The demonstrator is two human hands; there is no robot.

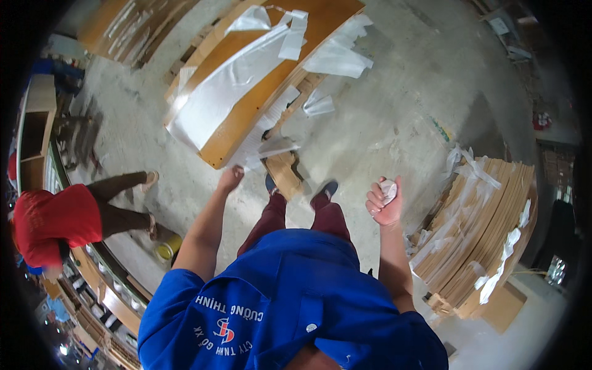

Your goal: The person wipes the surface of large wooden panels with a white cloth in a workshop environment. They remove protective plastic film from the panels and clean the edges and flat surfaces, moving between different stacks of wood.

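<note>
My right hand (385,203) is raised over the floor on the right, palm up, with its fingers curled round a small crumpled whitish wad (388,192); I cannot tell whether it is paper or cloth. On the other side, my left hand (231,179) is closed just below the near corner of a stack of orange-brown wooden panels (231,139). Whether anything is in its fingers is hidden. White foam sheet (216,92) lies over the top panel, and thin translucent wrapping (253,154) hangs by its near edge, close to my left hand.
A flattened piece of brown cardboard (283,176) lies by my feet. To the right stands a stack of brown boards (475,228) with torn white wrapping. A person in a red shirt (58,219) bends at a bench on the left, near a yellow-green can (168,248).
</note>
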